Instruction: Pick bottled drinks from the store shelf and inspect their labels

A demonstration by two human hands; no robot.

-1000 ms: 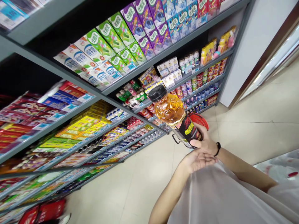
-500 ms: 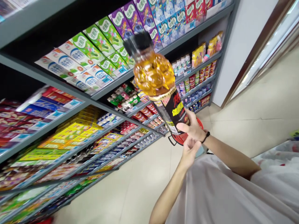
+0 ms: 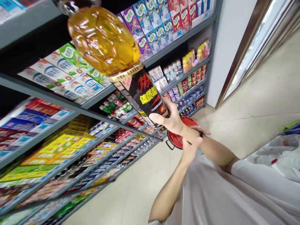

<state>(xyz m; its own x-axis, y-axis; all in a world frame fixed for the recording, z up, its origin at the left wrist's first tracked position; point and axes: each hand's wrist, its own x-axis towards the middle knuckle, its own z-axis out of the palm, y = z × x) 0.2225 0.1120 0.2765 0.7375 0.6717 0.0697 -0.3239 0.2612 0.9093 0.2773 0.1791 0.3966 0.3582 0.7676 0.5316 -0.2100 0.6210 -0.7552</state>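
Bottle [image 3: 117, 65] of amber liquid, black label: we have it up in front of the grey shelves [image 3: 194, 28], tilted, neck toward the upper left, cap partly out of frame. Right hand [image 3: 171, 117] closed round its base end, thumb [image 3: 157, 118] pressed on the label side; we can't see all the fingers. Left hand [image 3: 191, 147] wraps the right wrist [image 3: 192, 132] by the black wristband [image 3: 201, 134], not touching the bottle. Red basket [image 3: 174, 137] shows beyond the right forearm, partly hidden. We see drink cartons [image 3: 56, 68] lined up behind the bottle.
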